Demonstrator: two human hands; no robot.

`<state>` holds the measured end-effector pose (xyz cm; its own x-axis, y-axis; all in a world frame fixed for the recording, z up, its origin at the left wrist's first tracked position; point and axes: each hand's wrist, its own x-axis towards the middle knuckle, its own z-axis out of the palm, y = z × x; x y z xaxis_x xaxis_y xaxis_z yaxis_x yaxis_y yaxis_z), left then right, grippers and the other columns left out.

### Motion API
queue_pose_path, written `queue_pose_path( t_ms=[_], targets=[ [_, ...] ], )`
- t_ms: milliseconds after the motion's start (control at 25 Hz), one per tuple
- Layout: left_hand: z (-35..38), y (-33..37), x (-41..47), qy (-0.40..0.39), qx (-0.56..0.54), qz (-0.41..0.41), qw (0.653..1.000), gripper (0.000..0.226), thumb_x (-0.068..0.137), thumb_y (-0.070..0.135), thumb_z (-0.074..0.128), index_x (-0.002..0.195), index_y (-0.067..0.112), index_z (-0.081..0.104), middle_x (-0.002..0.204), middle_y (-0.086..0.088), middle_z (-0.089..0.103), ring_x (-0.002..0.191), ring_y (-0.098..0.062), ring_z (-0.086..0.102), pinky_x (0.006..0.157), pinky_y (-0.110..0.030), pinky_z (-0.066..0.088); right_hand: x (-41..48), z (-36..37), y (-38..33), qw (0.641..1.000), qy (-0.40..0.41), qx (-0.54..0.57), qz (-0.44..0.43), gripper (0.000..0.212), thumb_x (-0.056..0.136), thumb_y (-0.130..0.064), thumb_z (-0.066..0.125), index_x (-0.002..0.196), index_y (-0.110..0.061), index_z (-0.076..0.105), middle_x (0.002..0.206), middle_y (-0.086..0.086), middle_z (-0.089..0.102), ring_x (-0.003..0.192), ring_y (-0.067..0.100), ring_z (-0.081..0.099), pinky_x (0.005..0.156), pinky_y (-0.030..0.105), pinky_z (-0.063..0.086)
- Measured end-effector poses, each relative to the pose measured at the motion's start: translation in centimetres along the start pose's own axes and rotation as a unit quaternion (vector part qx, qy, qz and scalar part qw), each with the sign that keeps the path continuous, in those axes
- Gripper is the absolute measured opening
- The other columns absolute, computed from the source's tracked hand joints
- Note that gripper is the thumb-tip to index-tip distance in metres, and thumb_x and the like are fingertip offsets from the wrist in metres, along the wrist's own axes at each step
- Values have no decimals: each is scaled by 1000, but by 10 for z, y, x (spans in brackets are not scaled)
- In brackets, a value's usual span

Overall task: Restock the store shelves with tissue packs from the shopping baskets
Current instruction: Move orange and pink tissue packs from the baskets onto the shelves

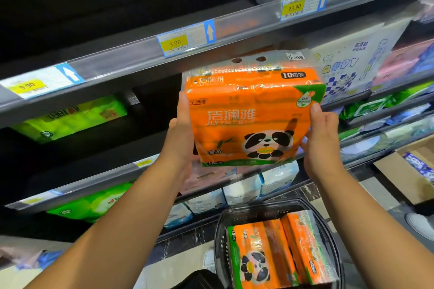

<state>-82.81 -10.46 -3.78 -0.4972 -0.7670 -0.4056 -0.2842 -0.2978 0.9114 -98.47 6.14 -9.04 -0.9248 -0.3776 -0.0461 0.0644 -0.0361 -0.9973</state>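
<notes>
An orange tissue pack (251, 112) with a panda print is raised upright in front of the middle shelf (145, 54). My left hand (180, 138) grips its left edge and my right hand (321, 138) grips its right edge. Directly behind the pack the shelf bay is dark. Below, a black shopping basket (220, 241) on the floor holds two more orange panda tissue packs (270, 258), lying side by side.
Green tissue packs (70, 117) lie on the shelf to the left, and white and blue packs (352, 70) stand to the right. Price tags (185, 38) line the shelf rails. A cardboard box (404, 171) sits at the right on the floor.
</notes>
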Motion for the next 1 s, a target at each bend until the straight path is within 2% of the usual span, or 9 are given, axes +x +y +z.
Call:
queue_pose_path(
  t_ms=[120, 200, 360, 440, 520, 640, 800, 920, 1000],
  targets=[
    [7, 10, -1, 14, -28, -5, 999, 77, 69, 91, 33, 115, 34, 56, 107, 2, 64, 91, -18, 59, 87, -49, 44, 6, 5, -3, 1000, 13, 14, -4, 49, 70, -76, 46, 88, -31, 40, 95, 0, 53, 91, 14, 57, 86, 38, 49],
    [10, 7, 4, 39, -43, -20, 998, 86, 66, 90, 41, 128, 31, 49, 113, -1, 64, 95, -24, 62, 82, -48, 50, 10, 8, -8, 1000, 21, 20, -9, 39, 80, -68, 47, 88, -30, 40, 91, -3, 53, 87, 12, 55, 82, 35, 47],
    [14, -5, 4, 67, -64, 12, 996, 76, 69, 83, 46, 123, 29, 48, 112, 1, 66, 101, -23, 64, 83, -46, 52, 13, 6, -14, 1000, 11, 12, -16, 36, 86, -62, 49, 93, -28, 44, 92, -1, 52, 84, 12, 55, 74, 28, 43],
    [14, -11, 1, 77, -72, 56, 993, 64, 80, 73, 48, 124, 27, 45, 110, 3, 64, 99, -18, 63, 76, -38, 51, 11, 4, -12, 999, -18, 15, -22, 32, 89, -60, 50, 105, -32, 50, 105, -2, 59, 93, 10, 60, 76, 28, 48],
    [14, -13, -6, 66, -59, 102, 991, 54, 85, 67, 47, 126, 31, 46, 109, 7, 65, 97, -13, 64, 74, -34, 52, 10, 2, -9, 999, -33, 22, -28, 25, 88, -60, 52, 108, -45, 53, 117, -6, 62, 107, 10, 62, 87, 37, 53],
    [16, -15, -14, 44, -22, 142, 989, 43, 86, 67, 46, 117, 39, 54, 111, 11, 67, 103, -13, 64, 84, -40, 53, 11, -4, -12, 999, -18, 46, -10, 11, 95, -50, 48, 104, -45, 50, 110, -13, 63, 103, 5, 61, 94, 45, 51],
    [18, -29, -25, 46, -55, 158, 985, 16, 94, 48, 48, 101, 35, 51, 105, 6, 63, 100, -13, 64, 81, -34, 55, 12, -9, -18, 994, -8, 108, -4, 16, 92, -50, 50, 104, -40, 52, 94, -22, 66, 91, -1, 64, 83, 36, 51],
    [18, -36, -30, 26, -54, 210, 976, 24, 81, 54, 52, 98, 37, 49, 97, 14, 63, 92, -4, 65, 71, -22, 54, 13, -10, -17, 989, -5, 143, -23, 18, 83, -42, 50, 100, -37, 54, 86, -24, 67, 87, 1, 64, 81, 37, 50],
    [17, -36, -27, 8, -60, 240, 969, 33, 74, 55, 53, 100, 35, 49, 99, 13, 63, 95, -5, 64, 74, -22, 54, 17, -11, -17, 984, -12, 176, -37, 26, 80, -40, 53, 105, -35, 54, 91, -18, 67, 93, 8, 62, 84, 43, 49]
  ],
)
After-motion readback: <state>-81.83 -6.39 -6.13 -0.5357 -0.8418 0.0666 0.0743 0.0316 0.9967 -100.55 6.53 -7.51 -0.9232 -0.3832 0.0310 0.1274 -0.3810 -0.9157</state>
